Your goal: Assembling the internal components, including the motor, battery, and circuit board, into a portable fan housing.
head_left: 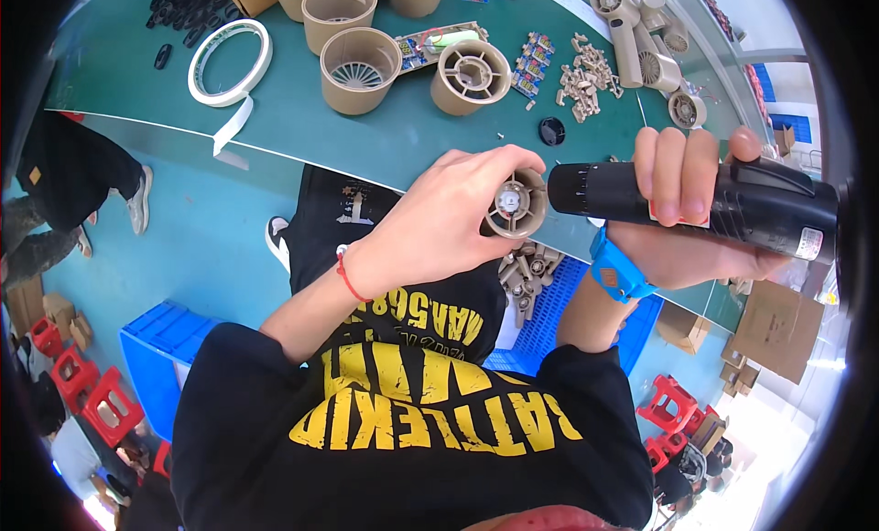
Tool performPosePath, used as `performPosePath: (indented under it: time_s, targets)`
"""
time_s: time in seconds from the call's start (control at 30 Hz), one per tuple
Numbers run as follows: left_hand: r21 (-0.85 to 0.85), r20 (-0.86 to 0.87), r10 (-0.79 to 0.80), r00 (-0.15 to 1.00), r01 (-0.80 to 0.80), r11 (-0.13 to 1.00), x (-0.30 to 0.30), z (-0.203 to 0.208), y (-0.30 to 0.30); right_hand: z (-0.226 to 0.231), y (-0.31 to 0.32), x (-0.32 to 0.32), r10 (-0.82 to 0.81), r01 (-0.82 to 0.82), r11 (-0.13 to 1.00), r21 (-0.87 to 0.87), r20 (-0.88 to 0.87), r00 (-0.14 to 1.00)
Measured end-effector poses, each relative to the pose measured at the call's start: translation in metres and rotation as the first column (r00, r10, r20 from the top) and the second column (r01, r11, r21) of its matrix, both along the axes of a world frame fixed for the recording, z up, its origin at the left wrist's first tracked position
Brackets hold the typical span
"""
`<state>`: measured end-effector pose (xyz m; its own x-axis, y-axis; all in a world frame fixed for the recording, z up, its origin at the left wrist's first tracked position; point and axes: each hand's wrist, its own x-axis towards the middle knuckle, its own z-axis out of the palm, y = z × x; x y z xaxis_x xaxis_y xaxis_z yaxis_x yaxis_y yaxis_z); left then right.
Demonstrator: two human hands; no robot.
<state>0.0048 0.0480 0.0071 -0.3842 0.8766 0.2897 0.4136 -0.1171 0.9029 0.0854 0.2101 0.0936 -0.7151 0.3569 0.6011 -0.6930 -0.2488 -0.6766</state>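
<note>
My left hand is wrapped round a beige round fan housing, its open end showing spokes and a pale centre hub. From the right, my right hand grips a black electric screwdriver lying almost level. Its front end points at the housing, with a small gap between them; no bit can be made out. Beyond my hands, a small black round cap lies on the green table. A pile of small beige plastic parts and several blue circuit boards lie farther back.
Beige cups and a spoked beige housing stand on the table, near a tape roll. Assembled handheld fans lie at the back right. Below the table edge, a blue crate sits near beige parts. Another person stands at left.
</note>
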Motion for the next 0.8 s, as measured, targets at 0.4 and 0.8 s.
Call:
performPosePath:
  time_s: [0.4, 0.8]
  targets:
    - [-0.005, 0.017, 0.000, 1.000, 0.000, 1.000, 0.002, 0.000, -0.005, 0.001, -0.007, -0.003, 0.116, -0.117, 0.981, 0.153, 0.016, 0.993]
    - [-0.125, 0.168, -0.026, 0.985, 0.047, 0.991, 0.007, 0.017, -0.017, 0.007, 0.006, 0.011, 0.054, -0.041, 0.995, 0.091, -0.145, 0.988]
